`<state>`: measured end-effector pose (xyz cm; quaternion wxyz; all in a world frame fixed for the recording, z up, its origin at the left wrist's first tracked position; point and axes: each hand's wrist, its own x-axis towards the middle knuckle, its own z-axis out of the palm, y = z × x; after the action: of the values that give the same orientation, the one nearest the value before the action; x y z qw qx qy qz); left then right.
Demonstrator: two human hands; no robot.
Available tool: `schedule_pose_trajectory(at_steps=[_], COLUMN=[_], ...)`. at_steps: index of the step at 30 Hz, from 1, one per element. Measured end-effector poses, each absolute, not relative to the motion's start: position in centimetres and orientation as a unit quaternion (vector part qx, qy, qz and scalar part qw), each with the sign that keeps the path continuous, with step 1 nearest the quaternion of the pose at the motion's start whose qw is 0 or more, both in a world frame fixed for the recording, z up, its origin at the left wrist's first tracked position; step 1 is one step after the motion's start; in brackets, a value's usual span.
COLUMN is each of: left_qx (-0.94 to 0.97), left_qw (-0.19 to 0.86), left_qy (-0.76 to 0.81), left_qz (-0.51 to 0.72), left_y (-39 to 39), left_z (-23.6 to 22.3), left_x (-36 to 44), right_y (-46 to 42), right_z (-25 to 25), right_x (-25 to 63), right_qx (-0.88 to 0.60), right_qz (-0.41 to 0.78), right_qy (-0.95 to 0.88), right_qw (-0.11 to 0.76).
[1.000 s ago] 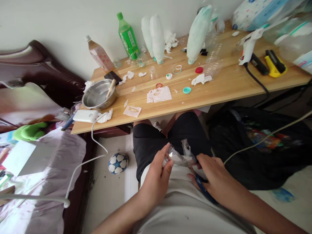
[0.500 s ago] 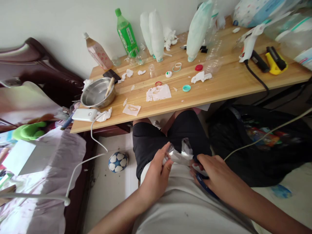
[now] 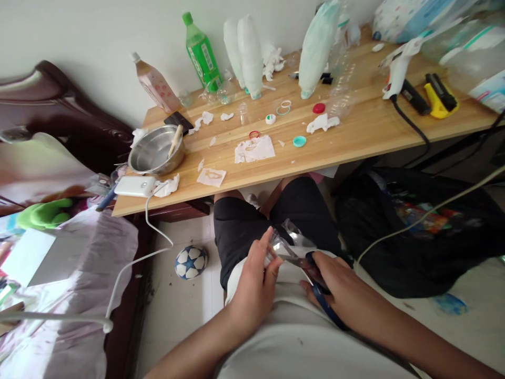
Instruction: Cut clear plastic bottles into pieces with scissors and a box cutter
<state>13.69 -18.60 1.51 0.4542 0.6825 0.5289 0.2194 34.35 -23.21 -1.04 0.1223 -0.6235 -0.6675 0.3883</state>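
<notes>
Over my lap, my left hand (image 3: 258,271) is closed around a piece of clear plastic (image 3: 279,243), which looks cut from a bottle. A loose strip of the plastic sticks up and away to the right. My right hand (image 3: 335,279) grips a pair of scissors (image 3: 324,304) with dark blue handles, its fingers in the loops. The scissor blades point left and meet the plastic close to my left fingertips. Whether the blades are fully closed on it is hard to make out.
Ahead is a wooden table (image 3: 252,181) with a steel bowl (image 3: 152,152), a green bottle (image 3: 202,55), paper-wrapped bottles (image 3: 249,58), a glue gun (image 3: 400,68), caps and paper scraps. A ball (image 3: 191,262) lies on the floor; a black bag (image 3: 382,258) stands at right.
The scissors have turned and their blades now show, reaching left to the plastic. The plastic strip has tilted lower. My left hand has barely moved.
</notes>
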Motion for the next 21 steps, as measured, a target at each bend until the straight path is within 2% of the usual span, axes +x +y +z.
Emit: schedule_pose_trajectory(at_steps=[14, 21], left_qx=[0.694, 0.685], left_qw=[0.387, 0.389], left_qy=[0.553, 0.560], left_qz=[0.249, 0.256], left_y=[-18.6, -18.5], left_z=[0.5, -0.1], left_x=[14.3, 14.6], right_y=[-22.7, -22.6], right_z=[-0.8, -0.6], right_x=[33.7, 33.5], right_qx=[-0.620, -0.626], right_qz=[0.400, 0.411], right_qy=[-0.666, -0.654], right_qw=[0.108, 0.108])
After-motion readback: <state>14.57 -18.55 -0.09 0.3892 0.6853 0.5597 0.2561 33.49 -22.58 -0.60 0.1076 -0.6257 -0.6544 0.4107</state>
